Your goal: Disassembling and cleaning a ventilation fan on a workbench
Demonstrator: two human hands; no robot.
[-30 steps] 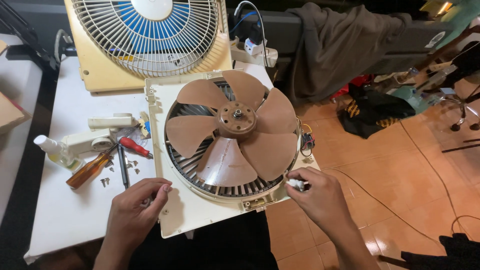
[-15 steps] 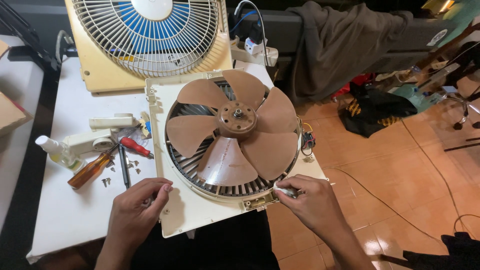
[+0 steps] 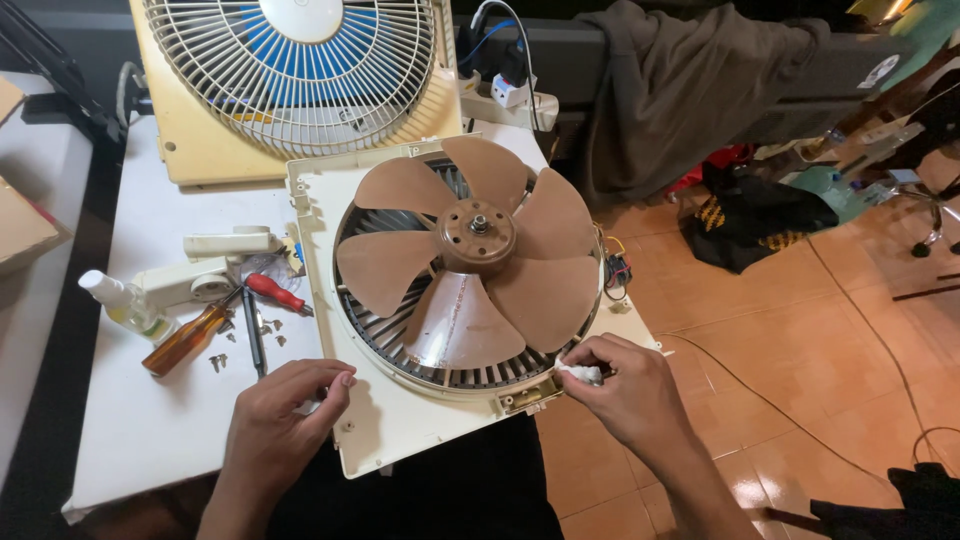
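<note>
Your right hand (image 3: 625, 395) has a pinched grip on a small white wad of cloth (image 3: 580, 373), pressed to the round rim of the fan housing (image 3: 420, 425) at lower centre-right of the frame, just below the brown blades (image 3: 470, 265). Your left hand (image 3: 285, 415) lies flat and released, fingers (image 3: 330, 385) curled over the housing's lower-left edge, holding nothing. The housing sits at frame centre; its lower-right corner overhangs the table (image 3: 150, 430) edge, above the tile floor (image 3: 800, 400). Open room: bare table at lower left, below the tools. Left of the housing, close by: red-handled screwdriver (image 3: 275, 293), amber-handled screwdriver (image 3: 185, 340), loose screws (image 3: 265, 328), small bottle (image 3: 125, 305). A second fan with white grille (image 3: 290, 70) stands at upper left, touching the housing's top edge.
</note>
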